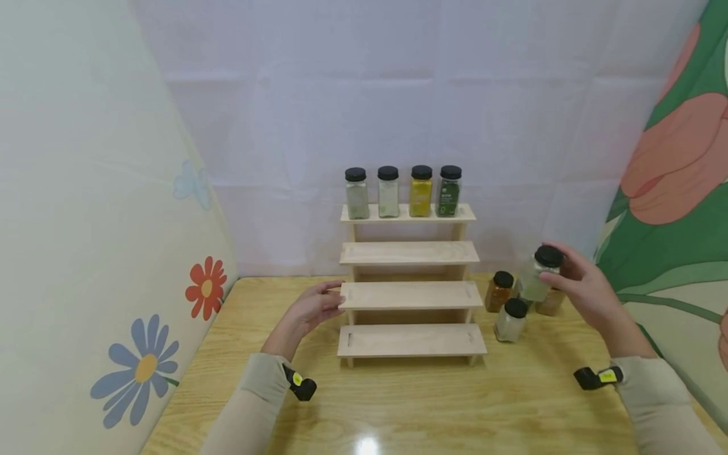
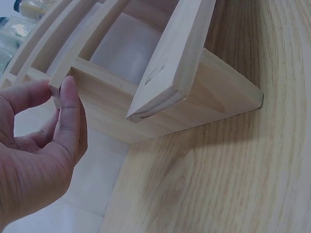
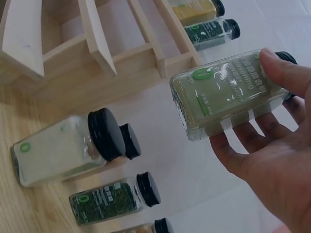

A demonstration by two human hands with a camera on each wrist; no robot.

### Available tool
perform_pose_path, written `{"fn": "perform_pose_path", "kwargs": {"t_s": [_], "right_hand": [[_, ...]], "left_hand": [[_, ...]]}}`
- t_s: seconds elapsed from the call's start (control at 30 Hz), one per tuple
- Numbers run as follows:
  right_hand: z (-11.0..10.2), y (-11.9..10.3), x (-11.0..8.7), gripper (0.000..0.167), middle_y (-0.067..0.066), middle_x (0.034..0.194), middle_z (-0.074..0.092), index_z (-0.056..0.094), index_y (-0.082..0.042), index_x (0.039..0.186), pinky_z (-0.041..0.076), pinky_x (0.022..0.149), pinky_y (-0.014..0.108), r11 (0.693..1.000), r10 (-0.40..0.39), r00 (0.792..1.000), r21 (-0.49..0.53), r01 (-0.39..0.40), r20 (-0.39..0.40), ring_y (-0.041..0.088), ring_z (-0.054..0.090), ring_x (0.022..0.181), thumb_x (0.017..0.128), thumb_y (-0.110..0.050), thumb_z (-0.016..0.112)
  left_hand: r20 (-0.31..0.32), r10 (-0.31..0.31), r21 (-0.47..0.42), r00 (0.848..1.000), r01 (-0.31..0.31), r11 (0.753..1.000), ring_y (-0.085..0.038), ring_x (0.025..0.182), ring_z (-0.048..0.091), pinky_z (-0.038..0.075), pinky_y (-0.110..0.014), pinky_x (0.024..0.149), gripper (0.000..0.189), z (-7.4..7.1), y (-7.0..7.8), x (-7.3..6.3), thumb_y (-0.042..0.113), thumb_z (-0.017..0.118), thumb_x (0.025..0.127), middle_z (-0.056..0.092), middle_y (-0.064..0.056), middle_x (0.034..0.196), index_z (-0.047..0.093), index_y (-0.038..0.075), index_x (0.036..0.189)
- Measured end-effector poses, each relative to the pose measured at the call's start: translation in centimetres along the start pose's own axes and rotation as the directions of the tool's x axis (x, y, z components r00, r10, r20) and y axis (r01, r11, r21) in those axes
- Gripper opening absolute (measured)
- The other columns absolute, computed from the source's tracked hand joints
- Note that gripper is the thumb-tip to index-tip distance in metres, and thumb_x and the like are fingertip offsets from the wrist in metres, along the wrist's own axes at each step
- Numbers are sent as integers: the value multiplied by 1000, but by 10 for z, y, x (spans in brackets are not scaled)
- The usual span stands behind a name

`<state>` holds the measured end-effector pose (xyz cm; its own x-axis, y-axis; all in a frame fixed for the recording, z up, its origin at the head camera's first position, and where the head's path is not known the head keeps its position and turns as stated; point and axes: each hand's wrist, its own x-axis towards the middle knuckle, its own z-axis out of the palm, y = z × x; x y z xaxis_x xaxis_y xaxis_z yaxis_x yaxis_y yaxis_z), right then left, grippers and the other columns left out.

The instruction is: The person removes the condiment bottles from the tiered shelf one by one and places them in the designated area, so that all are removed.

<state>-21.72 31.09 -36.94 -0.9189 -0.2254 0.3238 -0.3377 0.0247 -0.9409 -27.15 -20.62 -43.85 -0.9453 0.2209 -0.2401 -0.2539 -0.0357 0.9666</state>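
A stepped wooden rack (image 1: 409, 296) with tiered shelves stands on the table. My left hand (image 1: 311, 311) pinches the left end of its second shelf from the bottom, thumb and fingers on the board's edge (image 2: 57, 83) in the left wrist view. To the right of the rack, my right hand (image 1: 588, 294) holds a glass spice jar (image 3: 218, 92) of pale green powder with a black lid, raised above other jars. Below it are a jar of whitish powder (image 3: 56, 150), a jar of dark green flakes (image 3: 104, 201) and a reddish-brown jar (image 1: 498, 294).
Along the top shelf stand several black-lidded jars, among them a yellow one (image 1: 421, 193) and a dark green one (image 1: 448, 193). Another brownish jar (image 1: 550, 302) is partly behind my right hand. A white cloth (image 1: 296, 126) hangs behind the wooden table (image 1: 398, 404).
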Motion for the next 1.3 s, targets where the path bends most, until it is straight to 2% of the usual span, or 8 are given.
{"fn": "perform_pose_path", "kwargs": {"t_s": [0.23, 0.67, 0.83, 1.0, 1.3], "right_hand": [[-10, 13, -4, 58, -9, 130, 58, 47, -18, 150, 51, 87, 13, 999, -24, 1000, 48, 24, 3, -1, 58, 115, 100, 8, 55], [-25, 36, -13, 58, -11, 133, 52, 46, -17, 151, 50, 89, 12, 998, -14, 1000, 63, 13, 12, -2, 57, 116, 100, 10, 52], [-28, 42, -17, 59, -13, 132, 52, 43, -17, 154, 48, 89, 11, 999, 25, 1000, 27, -25, 11, -4, 57, 115, 101, 7, 54], [-30, 47, -21, 57, -13, 126, 57, 48, -22, 149, 48, 87, 10, 999, 42, 999, -7, -42, 3, -4, 58, 112, 100, 5, 56], [-37, 63, -26, 57, -10, 132, 49, 50, -19, 148, 49, 89, 11, 1000, -22, 999, 11, 22, 27, -3, 57, 114, 99, 12, 53]], "left_hand": [[-8, -4, 0, 1000, 4, 1000, -11, 85, 64, 56, -23, 76, 62, 0, 0, 0, -3, 55, 99, 59, -7, 110, 28, -4, 156], [3, 1, -2, 1000, -1, 1000, -10, 82, 63, 57, -22, 75, 62, 0, -1, -1, -4, 55, 99, 58, -4, 106, 28, -4, 156], [1, -3, 2, 1000, 3, 1000, -10, 81, 63, 57, -22, 74, 62, 0, 0, -1, -3, 55, 100, 58, -4, 106, 28, -3, 156], [3, 3, -3, 1000, -3, 1000, -9, 81, 63, 57, -22, 74, 63, 0, 0, -1, -4, 55, 99, 58, -5, 106, 28, -5, 156], [-6, 5, -14, 1000, -5, 1000, -10, 81, 65, 57, -21, 73, 62, 0, 0, -1, -5, 55, 99, 59, -6, 108, 29, -5, 155]]}}
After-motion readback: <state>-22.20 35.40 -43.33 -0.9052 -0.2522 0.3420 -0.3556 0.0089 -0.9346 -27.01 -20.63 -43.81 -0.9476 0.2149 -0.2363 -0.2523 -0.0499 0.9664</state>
